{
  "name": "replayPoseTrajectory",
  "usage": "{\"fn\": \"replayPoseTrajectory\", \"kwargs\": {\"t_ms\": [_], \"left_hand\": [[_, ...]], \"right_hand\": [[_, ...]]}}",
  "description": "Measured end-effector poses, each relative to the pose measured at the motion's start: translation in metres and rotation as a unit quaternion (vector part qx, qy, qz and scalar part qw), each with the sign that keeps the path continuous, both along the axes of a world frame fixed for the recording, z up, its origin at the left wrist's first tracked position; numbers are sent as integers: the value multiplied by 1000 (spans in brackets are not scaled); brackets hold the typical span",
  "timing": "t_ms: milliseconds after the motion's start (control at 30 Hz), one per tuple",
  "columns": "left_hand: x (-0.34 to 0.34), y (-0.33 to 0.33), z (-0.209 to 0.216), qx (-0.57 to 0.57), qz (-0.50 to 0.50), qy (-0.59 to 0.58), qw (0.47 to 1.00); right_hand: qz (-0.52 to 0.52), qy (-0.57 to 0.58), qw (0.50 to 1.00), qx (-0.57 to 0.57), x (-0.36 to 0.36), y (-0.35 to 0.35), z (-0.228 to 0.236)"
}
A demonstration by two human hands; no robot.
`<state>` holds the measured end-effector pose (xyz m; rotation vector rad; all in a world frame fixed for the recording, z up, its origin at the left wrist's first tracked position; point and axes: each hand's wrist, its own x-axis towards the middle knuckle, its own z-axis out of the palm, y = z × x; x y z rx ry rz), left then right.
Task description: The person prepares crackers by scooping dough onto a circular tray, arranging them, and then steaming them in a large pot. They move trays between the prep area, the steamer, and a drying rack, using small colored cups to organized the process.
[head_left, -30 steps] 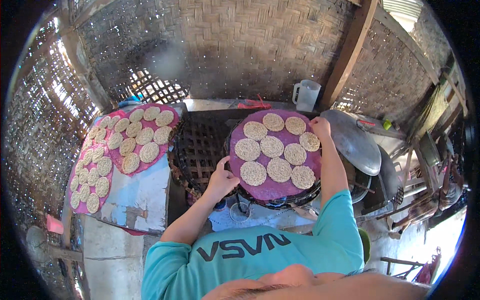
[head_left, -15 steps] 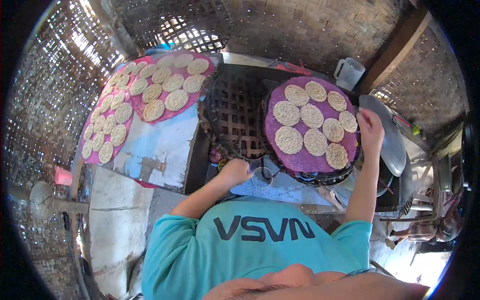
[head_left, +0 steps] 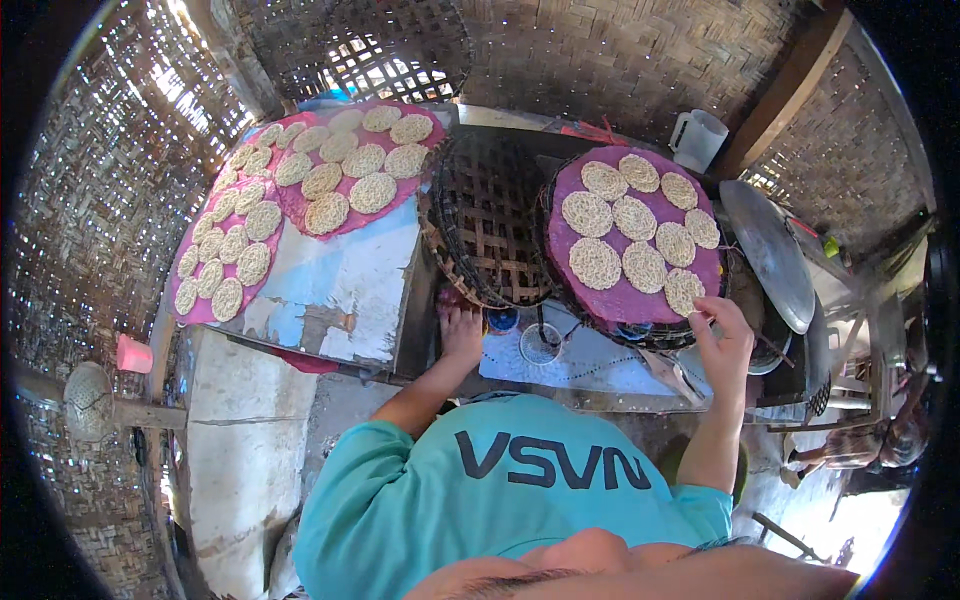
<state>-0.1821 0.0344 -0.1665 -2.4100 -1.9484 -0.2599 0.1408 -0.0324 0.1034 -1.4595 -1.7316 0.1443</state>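
Observation:
Several pale, round, coarse-textured cakes point(head_left: 643, 267) lie flat on a purple cloth point(head_left: 640, 308) spread over a round dark basket point(head_left: 560, 292). My right hand point(head_left: 726, 335) is at the cloth's near right edge, thumb and forefinger pinched at the rim of the nearest cake. Whether they grip the cake or the cloth is unclear. To the left, my left hand point(head_left: 461, 336) reaches forward, its fingers extended over a small purplish item point(head_left: 450, 300) beside an open-weave basket point(head_left: 487, 215). A clear glass point(head_left: 540, 342) stands to its right.
More cakes point(head_left: 372, 194) cover pink cloths point(head_left: 345, 222) on the worn table point(head_left: 345, 290) at left. A large metal lid point(head_left: 770, 255) leans at right, near a translucent jug point(head_left: 698, 140). Woven walls point(head_left: 600, 60) and a wooden post point(head_left: 790, 90) close in the back.
My right hand has come nearer along the cloth's right edge to the nearest cake. My left hand has moved left, its closed fingers now extended. The view has shifted slightly.

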Motion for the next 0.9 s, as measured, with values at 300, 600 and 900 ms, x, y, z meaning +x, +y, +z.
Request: {"fn": "replayPoseTrajectory", "kwargs": {"t_ms": [300, 600, 900], "left_hand": [[-23, -22, -18, -112, -157, -139, 971], [14, -54, 161, -237, -243, -397, 853], [88, 1, 252, 101, -448, -364, 810]], "right_hand": [[66, 18, 996, -57, -45, -12, -5], [246, -41, 964, -96, -113, -19, -50], [130, -106, 986, 19, -72, 4, 20]]}}
